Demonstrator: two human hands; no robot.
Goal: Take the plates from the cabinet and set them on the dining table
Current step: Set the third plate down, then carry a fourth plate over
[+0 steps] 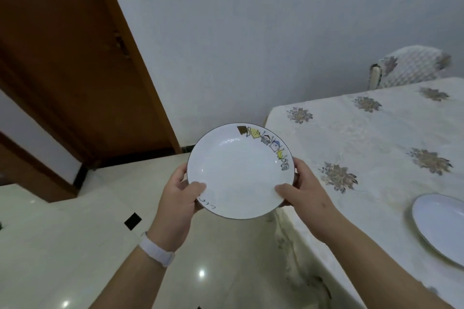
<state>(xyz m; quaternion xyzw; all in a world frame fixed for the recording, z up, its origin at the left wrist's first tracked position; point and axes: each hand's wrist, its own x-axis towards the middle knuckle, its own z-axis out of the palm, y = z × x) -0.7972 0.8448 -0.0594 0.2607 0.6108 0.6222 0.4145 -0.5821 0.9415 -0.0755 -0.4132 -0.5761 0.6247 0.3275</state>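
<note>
**Plate in the air, short of the surface**

The surface [371, 133], draped in a flowered cloth, lies to the right, and the cloth hangs loose over its near edge. A plate set too close to that edge could drag the cloth or tip off. Below is a hard tiled floor [75, 246], so a drop would likely mean breakage. A white plate [442, 226] already rests on the surface at the right, and a careless landing could knock the two together. The decorated plate [238, 173] is held roughly level over the floor, just beside the surface's corner. The left hand [175, 190] and right hand [303, 188] each grip its rim, thumb on top. The glazed rim could slip if either hand loosens.
</note>
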